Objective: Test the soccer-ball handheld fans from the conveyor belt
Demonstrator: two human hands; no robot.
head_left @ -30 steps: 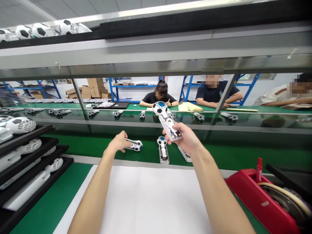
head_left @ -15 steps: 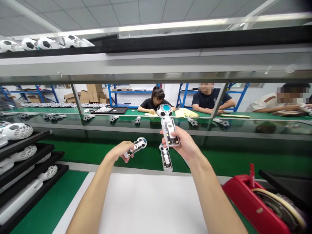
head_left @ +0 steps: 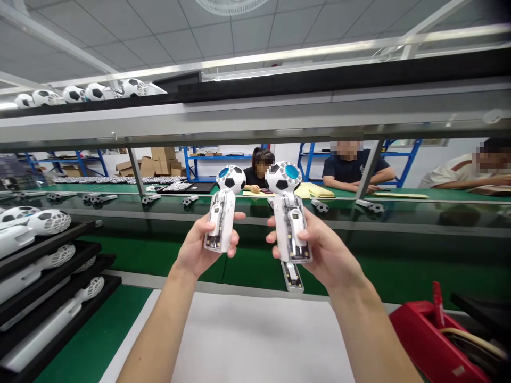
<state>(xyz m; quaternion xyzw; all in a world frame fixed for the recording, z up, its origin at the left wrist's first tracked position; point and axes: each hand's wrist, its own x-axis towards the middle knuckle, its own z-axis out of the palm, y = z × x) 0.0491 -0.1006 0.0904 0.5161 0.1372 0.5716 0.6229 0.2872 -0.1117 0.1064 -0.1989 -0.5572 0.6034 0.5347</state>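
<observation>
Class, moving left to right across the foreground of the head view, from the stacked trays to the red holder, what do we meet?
Stacked black trays → first football-topped device, in the left hand → second football-topped device, in the right hand → red holder.

Even, diffuse indoor light filled the room, its source unclear. The pale rail (head_left: pixel 319 49) toward twelve o'clock and the white sheet (head_left: pixel 259 340) at six looked brightest, the sheet nearly featureless. Soft reflections marked the glossy dark-green surface (head_left: pixel 415 215) toward three. The left device (head_left: pixel 220 221) and right device (head_left: pixel 293 229) appeared fairly sharp; the distant background (head_left: pixel 120 183) was softer. Wide-angle stretching affected the trays (head_left: pixel 85 249) near nine and the red dispenser (head_left: pixel 423 340) near four; mosaic blocks obscured faces.
</observation>
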